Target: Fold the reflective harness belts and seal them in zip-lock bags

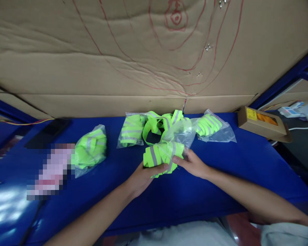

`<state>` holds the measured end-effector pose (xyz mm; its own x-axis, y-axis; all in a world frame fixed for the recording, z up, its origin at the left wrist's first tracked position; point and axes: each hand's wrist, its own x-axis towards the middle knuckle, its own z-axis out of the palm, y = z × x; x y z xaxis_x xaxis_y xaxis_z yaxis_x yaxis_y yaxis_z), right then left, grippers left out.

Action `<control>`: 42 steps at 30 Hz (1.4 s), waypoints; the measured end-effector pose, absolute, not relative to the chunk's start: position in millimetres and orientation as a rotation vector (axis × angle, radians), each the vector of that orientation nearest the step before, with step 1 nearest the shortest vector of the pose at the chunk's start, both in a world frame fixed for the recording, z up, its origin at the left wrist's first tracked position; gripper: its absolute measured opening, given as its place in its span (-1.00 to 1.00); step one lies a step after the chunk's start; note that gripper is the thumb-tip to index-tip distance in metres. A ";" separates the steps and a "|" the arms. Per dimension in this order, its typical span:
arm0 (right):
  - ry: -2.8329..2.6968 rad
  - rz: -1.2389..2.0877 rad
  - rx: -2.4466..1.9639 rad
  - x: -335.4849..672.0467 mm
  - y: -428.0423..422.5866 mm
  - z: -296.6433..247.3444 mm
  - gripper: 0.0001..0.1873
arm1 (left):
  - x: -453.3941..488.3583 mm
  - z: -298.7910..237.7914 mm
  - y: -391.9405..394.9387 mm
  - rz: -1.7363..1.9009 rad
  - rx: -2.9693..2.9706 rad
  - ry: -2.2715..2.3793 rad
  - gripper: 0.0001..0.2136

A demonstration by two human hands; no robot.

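Between both hands is a folded bundle of neon yellow-green reflective strap (pixel 160 155) with grey stripes. My left hand (pixel 147 174) grips its left and lower side, thumb across the front. At its right end my right hand (pixel 191 163) is closed on the bundle, with fingers partly hidden behind. A clear plastic bag (pixel 182 133) lies against the bundle's upper right; whether the bundle is partly inside it I cannot tell. Just beyond, a loose looped reflective strap (pixel 154 128) rests on the blue table (pixel 207 186).
Bagged strap bundles lie at the left (pixel 91 147), back middle (pixel 132 130) and back right (pixel 209 123). A cardboard box (pixel 263 123) stands at the right edge. On the left are a dark flat object (pixel 47 133) and a blurred pinkish item (pixel 52 171). Cardboard (pixel 118 75) walls the back.
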<state>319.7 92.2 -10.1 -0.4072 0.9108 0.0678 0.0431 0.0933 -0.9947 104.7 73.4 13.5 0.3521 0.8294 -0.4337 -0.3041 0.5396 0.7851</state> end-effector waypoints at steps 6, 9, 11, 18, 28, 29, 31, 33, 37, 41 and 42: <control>-1.584 1.425 -0.990 317.9 92.5 -8.7 -0.47 | 104.2 15.9 73.9 0.822 0.684 0.925 -0.20; -1.567 1.432 -1.000 317.1 91.8 -7.4 -0.45 | 104.3 15.2 73.9 0.823 0.685 0.917 -0.21; -1.570 1.435 -0.996 317.1 91.0 -6.8 -0.45 | 104.8 14.9 73.4 0.825 0.679 0.918 -0.21; -1.628 1.390 -1.002 319.4 88.8 -7.0 -0.48 | 103.9 13.9 72.4 0.822 0.687 0.942 -0.25; -1.350 1.561 -0.984 308.8 86.5 4.4 -0.37 | 109.5 23.4 68.4 0.918 0.695 0.936 -0.29; -1.302 1.571 -1.003 307.6 87.0 5.5 -0.36 | 109.1 24.4 68.9 0.940 0.691 0.934 -0.28; -1.187 1.530 -1.043 306.1 89.4 6.5 -0.34 | 107.3 25.2 70.8 0.976 0.673 0.935 -0.21; -1.074 1.487 -1.056 305.9 92.9 6.8 -0.31 | 105.4 24.9 72.9 0.997 0.660 0.936 -0.14; -0.997 1.604 -1.048 307.5 95.6 8.0 -0.32 | 104.3 22.2 73.9 0.980 0.663 0.904 -0.11; -1.056 1.694 -1.004 311.3 88.0 7.4 -0.24 | 106.6 17.0 70.5 0.933 0.695 0.903 -0.06; -1.081 1.699 -0.999 312.5 85.8 6.7 -0.23 | 107.1 15.9 69.1 0.929 0.710 0.909 -0.05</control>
